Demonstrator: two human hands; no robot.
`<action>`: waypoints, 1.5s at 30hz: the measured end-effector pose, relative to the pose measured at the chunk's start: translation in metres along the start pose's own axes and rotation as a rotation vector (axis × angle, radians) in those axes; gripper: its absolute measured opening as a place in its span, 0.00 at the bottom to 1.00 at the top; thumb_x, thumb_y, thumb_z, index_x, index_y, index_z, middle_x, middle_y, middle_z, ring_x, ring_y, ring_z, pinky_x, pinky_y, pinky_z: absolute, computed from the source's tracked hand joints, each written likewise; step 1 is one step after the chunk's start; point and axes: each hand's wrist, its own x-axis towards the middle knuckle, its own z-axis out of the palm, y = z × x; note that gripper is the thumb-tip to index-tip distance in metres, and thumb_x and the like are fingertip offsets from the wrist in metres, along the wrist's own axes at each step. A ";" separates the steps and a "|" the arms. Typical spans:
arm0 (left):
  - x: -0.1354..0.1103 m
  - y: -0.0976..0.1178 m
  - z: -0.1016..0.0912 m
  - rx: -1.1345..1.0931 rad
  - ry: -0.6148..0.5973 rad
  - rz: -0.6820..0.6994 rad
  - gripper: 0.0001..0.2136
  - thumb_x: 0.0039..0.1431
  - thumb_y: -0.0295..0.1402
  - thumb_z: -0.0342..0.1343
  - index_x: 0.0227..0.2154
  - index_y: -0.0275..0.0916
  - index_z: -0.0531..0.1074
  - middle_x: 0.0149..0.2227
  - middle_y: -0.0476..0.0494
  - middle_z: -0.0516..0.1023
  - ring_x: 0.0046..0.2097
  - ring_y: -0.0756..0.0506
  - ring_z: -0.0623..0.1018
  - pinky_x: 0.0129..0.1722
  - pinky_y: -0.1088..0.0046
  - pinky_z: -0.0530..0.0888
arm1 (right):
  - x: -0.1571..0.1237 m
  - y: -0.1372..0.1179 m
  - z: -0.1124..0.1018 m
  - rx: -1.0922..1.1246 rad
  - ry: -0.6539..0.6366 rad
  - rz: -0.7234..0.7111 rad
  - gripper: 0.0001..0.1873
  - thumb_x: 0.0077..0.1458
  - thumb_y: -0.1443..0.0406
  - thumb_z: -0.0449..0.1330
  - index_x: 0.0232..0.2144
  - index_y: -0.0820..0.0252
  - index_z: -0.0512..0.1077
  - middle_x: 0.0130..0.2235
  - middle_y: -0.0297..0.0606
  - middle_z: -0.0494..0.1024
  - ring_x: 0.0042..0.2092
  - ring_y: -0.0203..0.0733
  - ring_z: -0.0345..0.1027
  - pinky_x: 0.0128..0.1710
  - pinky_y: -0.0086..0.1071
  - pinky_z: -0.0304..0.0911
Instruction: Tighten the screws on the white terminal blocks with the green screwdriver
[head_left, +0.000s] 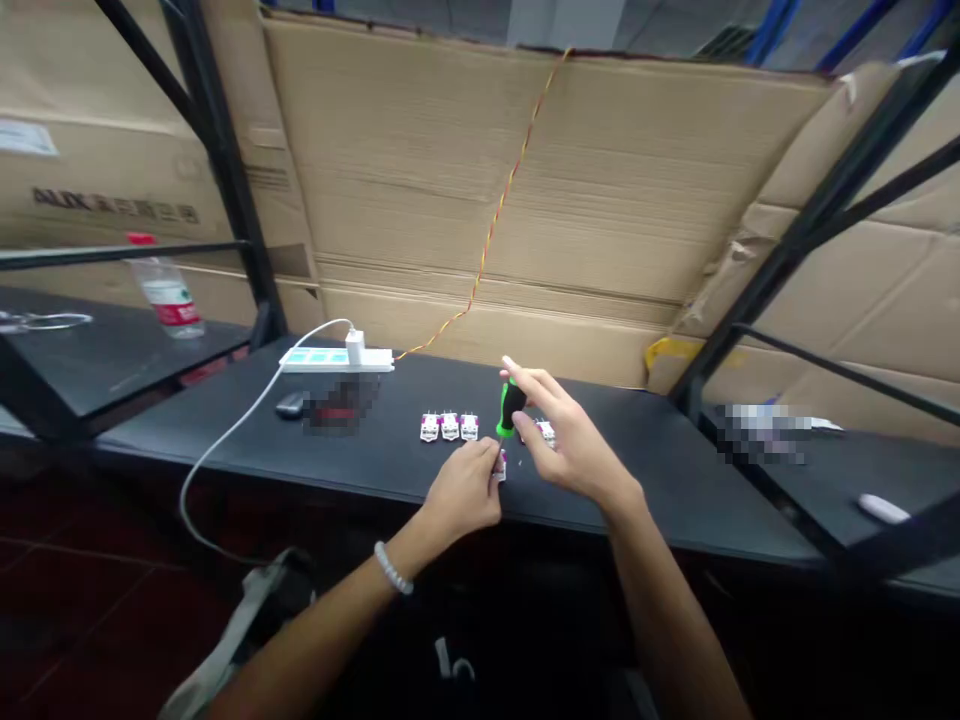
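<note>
Green-handled screwdriver (511,408) in right hand (570,430)

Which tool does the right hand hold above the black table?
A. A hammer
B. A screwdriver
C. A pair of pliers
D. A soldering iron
B. The right hand grips the green and black handle of a screwdriver, whose shaft points down toward a small white connector held in the left hand.

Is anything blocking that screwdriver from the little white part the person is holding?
Nothing visible does. The green-and-black screwdriver in the right hand points down at the small white connector held by the left hand, with no object between its shaft and the part.
</note>
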 end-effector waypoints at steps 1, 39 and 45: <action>0.000 0.000 0.000 0.000 -0.002 -0.001 0.08 0.61 0.22 0.51 0.38 0.41 0.67 0.43 0.37 0.77 0.48 0.36 0.77 0.52 0.56 0.77 | 0.000 -0.001 -0.001 0.027 -0.006 -0.011 0.34 0.70 0.69 0.52 0.75 0.47 0.58 0.64 0.46 0.73 0.63 0.50 0.71 0.65 0.47 0.69; -0.001 -0.001 0.000 0.047 -0.007 -0.018 0.08 0.60 0.22 0.52 0.38 0.41 0.66 0.42 0.39 0.76 0.46 0.38 0.76 0.50 0.59 0.76 | 0.005 0.012 0.011 0.123 0.212 0.038 0.17 0.60 0.58 0.72 0.51 0.52 0.80 0.41 0.37 0.79 0.33 0.38 0.70 0.36 0.35 0.72; -0.002 -0.001 0.001 0.035 0.013 -0.007 0.07 0.61 0.22 0.51 0.37 0.42 0.66 0.41 0.39 0.76 0.45 0.38 0.76 0.48 0.59 0.76 | 0.004 0.011 0.016 0.189 0.210 0.041 0.20 0.67 0.59 0.64 0.59 0.50 0.76 0.51 0.43 0.80 0.44 0.44 0.77 0.46 0.40 0.76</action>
